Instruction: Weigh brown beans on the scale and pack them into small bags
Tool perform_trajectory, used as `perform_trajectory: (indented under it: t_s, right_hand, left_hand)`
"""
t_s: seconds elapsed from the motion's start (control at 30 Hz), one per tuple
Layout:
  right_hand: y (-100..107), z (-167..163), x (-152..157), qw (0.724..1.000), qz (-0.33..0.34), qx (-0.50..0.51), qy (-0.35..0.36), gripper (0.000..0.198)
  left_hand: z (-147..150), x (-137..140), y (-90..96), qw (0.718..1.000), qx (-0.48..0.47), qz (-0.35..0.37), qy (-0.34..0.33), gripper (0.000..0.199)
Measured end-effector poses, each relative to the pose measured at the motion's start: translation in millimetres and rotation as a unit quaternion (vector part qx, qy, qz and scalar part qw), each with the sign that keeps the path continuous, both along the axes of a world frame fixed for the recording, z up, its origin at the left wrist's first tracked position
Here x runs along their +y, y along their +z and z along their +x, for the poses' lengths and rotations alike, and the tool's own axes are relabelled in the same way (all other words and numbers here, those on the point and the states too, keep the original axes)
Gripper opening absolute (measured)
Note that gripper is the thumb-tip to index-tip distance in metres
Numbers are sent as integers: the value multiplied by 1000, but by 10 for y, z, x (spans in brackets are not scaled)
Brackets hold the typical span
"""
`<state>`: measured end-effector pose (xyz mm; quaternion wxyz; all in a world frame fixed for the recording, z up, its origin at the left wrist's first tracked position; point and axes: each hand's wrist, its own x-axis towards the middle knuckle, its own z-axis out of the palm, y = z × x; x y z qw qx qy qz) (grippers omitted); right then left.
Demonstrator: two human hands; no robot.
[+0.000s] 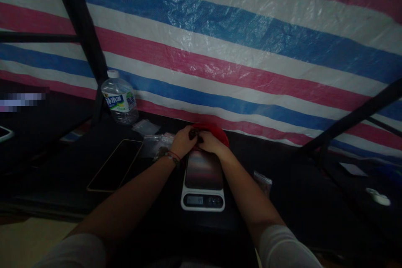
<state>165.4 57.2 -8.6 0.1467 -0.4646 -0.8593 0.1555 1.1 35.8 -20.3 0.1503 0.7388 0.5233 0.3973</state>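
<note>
My left hand (184, 141) and my right hand (211, 142) meet over the far end of a white kitchen scale (204, 171). Their fingers are closed together around something small and dark (193, 135), too dim to name. Behind and under my right hand lies a round red dish or tray (222, 133), partly covered by my hands. The scale has a shiny dark plate and a lit display at its near edge, its digits hard to read. Clear zip bags (153, 144) lie just left of my left hand, partly hidden by my wrist.
Left of the scale lies a dark phone (116, 165). A clear plastic bottle (119, 100) with a white cap stands by the metal post. A small zip bag (263, 182) lies right of my forearm. Striped plastic sheeting (220, 63) hangs behind the black surface.
</note>
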Motion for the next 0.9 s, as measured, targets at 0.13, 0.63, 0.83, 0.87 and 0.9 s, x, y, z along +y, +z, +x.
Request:
perform_trajectory:
  t_s: [0.13,0.63,0.83,0.87,0.9]
  right_hand:
    - [-31,7,9,999,10,-29,26,31]
    - [199,77,31,985,76,106,-115,23]
    - [216,-21,-55,991,37,124,-16,22]
    - [218,-26,-66,991,34,129,-13,23]
    - [218,-27,-72,990,33,138,-13,25]
  left_hand:
    - [-8,7,-9,1000,-6,1,-1,33]
    - [31,5,-31,996,58,-23,-70,39]
    - [55,21,-79,997,52,-29,-54,51]
    - [55,24,-83,997,53,-32,-54,48]
    - [54,26,-86,996,53,-35,-56,45]
